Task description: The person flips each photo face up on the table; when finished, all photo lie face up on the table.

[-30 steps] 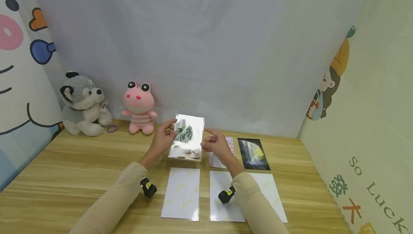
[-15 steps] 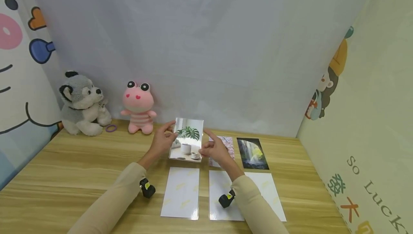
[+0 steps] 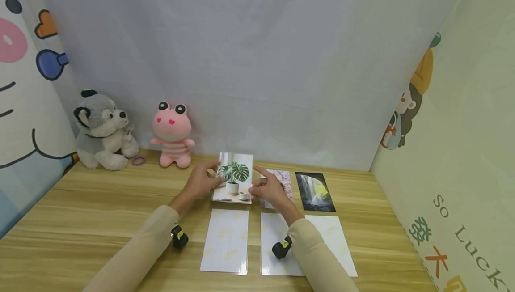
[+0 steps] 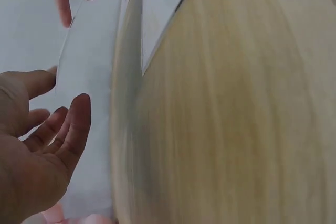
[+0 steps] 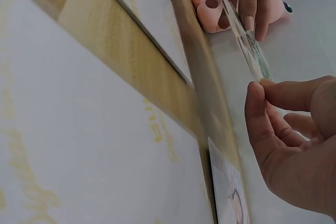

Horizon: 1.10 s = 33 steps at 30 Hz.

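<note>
A glossy photo [image 3: 237,163] of a potted monstera beside a cup is held up by both hands, tilted, near the back of the table. My left hand [image 3: 201,179] holds its left edge, the thumb at the picture side. At the lower right edge, my right hand [image 3: 273,190] pinches it between thumb and finger; the index finger stretches up along the side. From the right wrist, the photo [image 5: 254,60] shows nearly edge-on, with thin layers apart at its side. Behind the right hand lies a pink blossom photo [image 3: 286,178], partly hidden.
White sheets with faint yellow print lie in a front row: one at left [image 3: 225,240], two more beneath the right forearm. A waterfall photo [image 3: 315,192] lies at right. A plush husky [image 3: 102,131], a pink plush frog [image 3: 173,133] and a purple ring [image 3: 138,160] sit at back left.
The monstera photo has come down slightly and changed tilt, so the glare is gone and the whole picture shows. My left hand has shifted a little lower along its edge.
</note>
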Motion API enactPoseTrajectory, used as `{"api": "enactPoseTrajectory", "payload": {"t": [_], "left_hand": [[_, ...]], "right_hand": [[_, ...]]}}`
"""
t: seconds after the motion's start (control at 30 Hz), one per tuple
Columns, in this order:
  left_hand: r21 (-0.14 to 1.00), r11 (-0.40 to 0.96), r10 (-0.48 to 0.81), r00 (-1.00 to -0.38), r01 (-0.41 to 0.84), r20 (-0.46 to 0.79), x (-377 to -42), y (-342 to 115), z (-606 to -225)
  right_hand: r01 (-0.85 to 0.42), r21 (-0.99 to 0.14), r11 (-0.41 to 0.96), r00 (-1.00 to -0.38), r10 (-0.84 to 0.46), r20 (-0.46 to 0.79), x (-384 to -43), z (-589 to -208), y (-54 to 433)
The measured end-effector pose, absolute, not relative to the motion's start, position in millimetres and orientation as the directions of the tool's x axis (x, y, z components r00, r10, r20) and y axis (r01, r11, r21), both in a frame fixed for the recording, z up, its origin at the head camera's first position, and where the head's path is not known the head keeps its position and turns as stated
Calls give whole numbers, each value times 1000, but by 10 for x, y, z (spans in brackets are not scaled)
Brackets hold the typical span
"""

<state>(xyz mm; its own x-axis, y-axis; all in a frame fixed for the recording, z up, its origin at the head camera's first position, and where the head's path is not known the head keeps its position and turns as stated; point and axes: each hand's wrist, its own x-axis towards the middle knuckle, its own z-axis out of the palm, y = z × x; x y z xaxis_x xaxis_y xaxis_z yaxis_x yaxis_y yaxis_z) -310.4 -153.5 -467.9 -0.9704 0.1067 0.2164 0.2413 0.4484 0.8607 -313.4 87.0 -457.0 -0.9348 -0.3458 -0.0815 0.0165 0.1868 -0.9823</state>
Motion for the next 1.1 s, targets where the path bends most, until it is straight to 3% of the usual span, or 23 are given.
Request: {"api": "enactPoseTrajectory", "payload": {"t": [0.23, 0.5, 1.1], "left_hand": [[727, 629, 211, -961, 275, 180, -3101, -1553, -4676], [603, 740, 256, -954, 297, 156, -3194, -1563, -4798], [532, 820, 231, -973, 210, 29, -3277, -1505, -4791]], "right_hand": [[43, -972, 232, -934, -337, -122, -3176, -4606, 832], [42, -937, 347, -939, -308, -156, -3263, -4674, 756], [-8, -800, 600, -944, -268, -191, -3319, -4649, 625]]}}
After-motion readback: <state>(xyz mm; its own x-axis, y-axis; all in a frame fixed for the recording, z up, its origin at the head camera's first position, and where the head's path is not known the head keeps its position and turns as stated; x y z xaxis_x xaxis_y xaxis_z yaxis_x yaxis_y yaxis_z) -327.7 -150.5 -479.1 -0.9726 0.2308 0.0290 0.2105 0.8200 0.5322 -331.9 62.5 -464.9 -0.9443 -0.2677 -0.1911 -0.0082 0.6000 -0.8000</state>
